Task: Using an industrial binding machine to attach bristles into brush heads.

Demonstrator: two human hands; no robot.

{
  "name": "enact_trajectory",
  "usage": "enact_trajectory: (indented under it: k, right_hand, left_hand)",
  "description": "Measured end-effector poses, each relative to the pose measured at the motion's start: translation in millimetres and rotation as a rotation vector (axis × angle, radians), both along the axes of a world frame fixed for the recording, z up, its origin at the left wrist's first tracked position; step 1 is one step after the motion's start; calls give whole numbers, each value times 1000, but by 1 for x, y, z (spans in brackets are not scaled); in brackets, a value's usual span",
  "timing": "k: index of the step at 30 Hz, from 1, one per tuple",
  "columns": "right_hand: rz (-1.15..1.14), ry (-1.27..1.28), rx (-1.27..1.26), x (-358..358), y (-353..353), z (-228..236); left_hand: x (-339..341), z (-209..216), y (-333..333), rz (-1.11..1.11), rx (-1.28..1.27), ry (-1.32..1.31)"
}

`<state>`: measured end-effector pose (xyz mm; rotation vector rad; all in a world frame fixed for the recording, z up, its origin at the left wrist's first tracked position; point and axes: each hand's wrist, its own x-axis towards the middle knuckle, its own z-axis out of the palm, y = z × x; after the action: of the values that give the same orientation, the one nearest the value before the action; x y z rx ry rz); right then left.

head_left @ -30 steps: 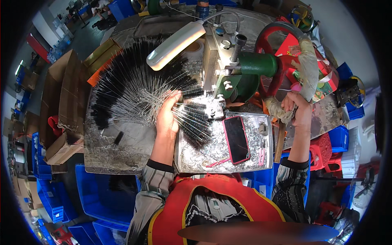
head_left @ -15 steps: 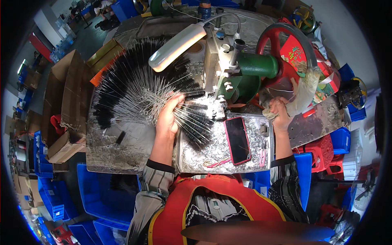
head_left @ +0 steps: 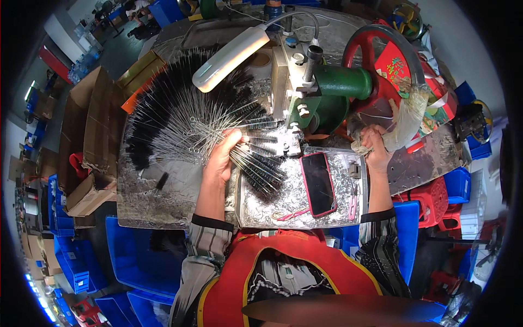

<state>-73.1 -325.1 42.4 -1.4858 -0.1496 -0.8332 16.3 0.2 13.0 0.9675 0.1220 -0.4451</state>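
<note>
My left hand (head_left: 222,157) is closed around a bunch of wire-handled tube brushes (head_left: 260,170). Their black bristled ends fan out to the right, next to the lit lower head of a green hand press (head_left: 291,143). Behind and left of this hand spreads a large heap of similar brushes (head_left: 163,117), bare wire stems pointing inward. My right hand (head_left: 376,151) grips the cloth-and-plastic wrapping (head_left: 400,136) at the lower part of the press's red-spoked handwheel (head_left: 418,62). Exactly what lies under those fingers is hidden.
A lamp (head_left: 231,60) hangs over the brushes. In front of the press lies a phone (head_left: 318,185) on a silvery sheet, beside pink-handled tweezers (head_left: 353,204). Cardboard boxes (head_left: 87,131) stand left; blue bins (head_left: 139,256) sit below the table edge.
The view has shifted slightly. My left hand has turned a little, its thumb now further over the brush stems. The right hand keeps its grip at the wheel.
</note>
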Motion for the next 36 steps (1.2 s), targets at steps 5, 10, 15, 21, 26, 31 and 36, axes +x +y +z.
enact_trajectory:
  k: [5, 10, 15, 21, 26, 31, 36]
  right_hand:
    - [16, -34, 7, 0, -3, -4]
    - [-12, 2, 4, 1, -2, -5]
    - [34, -55, -25, 0, -3, 3]
    - [-85, 186, 180, -13, -1, 42]
    - [-41, 247, 169, -15, 1, 58]
    - [-70, 250, 202, -16, -2, 51]
    - [-92, 266, 133, -14, 7, 55]
  left_hand:
    - [0, -1, 4, -82, -59, -56]
    - [0, -8, 5, -95, -107, -55]
    - [8, -15, 4, -174, -405, -13]
    - [6, -11, -10, 43, -369, -18]
    - [6, -11, -14, 237, -192, -7]
    - [3, -5, -19, 313, -193, -10]
    - [4, -8, -16, 335, -144, -36]
